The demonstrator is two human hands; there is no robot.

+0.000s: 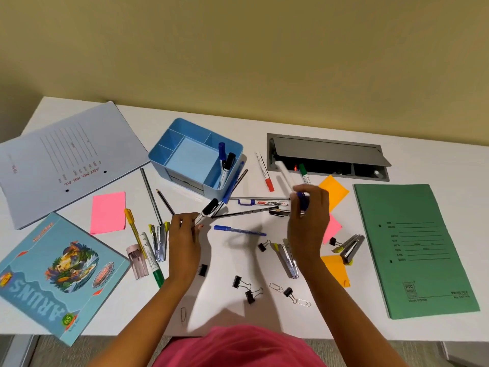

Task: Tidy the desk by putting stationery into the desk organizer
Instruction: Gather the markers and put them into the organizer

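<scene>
the left hand [184, 242] fingers grasp a black-capped marker [207, 211] near the blue organizer [182, 144]; the right hand [308, 221] fingers grasp a blue pen [303, 201] and white marker [284, 173]. pencils, staplers, binder clips [239, 282] crowd the table [225, 255].

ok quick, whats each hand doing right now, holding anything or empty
Left hand: closed on a black-capped marker.
Right hand: closed around a bunch of markers, one blue.
</scene>
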